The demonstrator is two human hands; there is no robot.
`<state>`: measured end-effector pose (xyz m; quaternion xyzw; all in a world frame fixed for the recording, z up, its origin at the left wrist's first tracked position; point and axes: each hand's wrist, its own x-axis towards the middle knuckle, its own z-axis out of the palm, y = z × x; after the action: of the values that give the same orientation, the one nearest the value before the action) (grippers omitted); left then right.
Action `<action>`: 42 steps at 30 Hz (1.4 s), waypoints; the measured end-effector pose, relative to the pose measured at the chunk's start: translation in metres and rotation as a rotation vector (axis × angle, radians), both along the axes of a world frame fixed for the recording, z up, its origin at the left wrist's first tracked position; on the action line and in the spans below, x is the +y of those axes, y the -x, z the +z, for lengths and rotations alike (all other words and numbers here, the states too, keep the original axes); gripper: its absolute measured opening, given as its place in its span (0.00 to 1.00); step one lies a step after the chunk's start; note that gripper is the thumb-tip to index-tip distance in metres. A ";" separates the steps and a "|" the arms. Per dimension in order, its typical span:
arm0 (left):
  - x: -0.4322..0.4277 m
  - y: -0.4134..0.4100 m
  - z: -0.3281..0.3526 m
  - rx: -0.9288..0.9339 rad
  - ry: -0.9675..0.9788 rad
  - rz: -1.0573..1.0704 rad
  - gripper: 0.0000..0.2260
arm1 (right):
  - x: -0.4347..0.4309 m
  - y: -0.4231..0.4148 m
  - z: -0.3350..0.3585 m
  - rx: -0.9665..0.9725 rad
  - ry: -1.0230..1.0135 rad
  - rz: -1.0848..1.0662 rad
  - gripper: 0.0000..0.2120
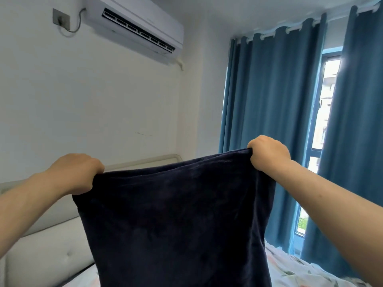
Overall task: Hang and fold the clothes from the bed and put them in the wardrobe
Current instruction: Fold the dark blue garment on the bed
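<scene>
1. Dark navy garment (178, 220), soft plush fabric, held up in the air above the bed (300, 270); its top edge is stretched between both hands and the rest hangs straight down, running out of view at the bottom. What kind of garment it is cannot be told.
2. Left hand (75, 172): fingers curled tight over the garment's upper left corner, knuckles toward the wall (93, 100). It sits lower than the other hand, so the top edge slopes up to the right.
3. Right hand (268, 152): fist closed on the upper right corner, fabric bunched under the fingers.
4. Edges: pale padded headboard (41, 251) rises at the left behind the garment, its rounded top rail just behind the cloth's upper edge. Floral bedding shows at lower right.
5. Open room: bare white wall beyond the hands; air conditioner (143, 27) mounted high, well above them.
6. Right side: blue curtains (269, 121) hang just behind the right hand, parted over a window (325, 121).
</scene>
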<state>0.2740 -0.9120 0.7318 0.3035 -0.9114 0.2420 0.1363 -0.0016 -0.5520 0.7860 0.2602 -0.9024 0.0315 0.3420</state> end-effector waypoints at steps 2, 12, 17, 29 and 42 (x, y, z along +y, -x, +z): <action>-0.005 0.005 -0.005 0.061 -0.097 0.096 0.09 | -0.015 0.002 -0.006 -0.123 0.065 -0.010 0.10; -0.135 0.039 -0.082 1.041 -1.153 0.025 0.11 | -0.133 0.057 -0.091 -0.636 0.514 0.256 0.16; -0.198 0.067 -0.094 0.974 -0.810 0.003 0.12 | -0.226 0.082 -0.117 -0.542 0.461 0.409 0.13; -0.269 0.061 -0.116 1.052 -0.473 -0.125 0.05 | -0.330 0.111 -0.142 -0.361 0.491 0.626 0.10; -0.112 -0.014 -0.498 0.730 -0.915 0.249 0.04 | -0.204 0.077 -0.511 -0.780 -0.077 0.472 0.09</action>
<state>0.2885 -1.0237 0.2335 0.4996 -0.7749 -0.2807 0.2667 -0.0789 -0.7563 0.2747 0.4401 -0.8802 0.1708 -0.0498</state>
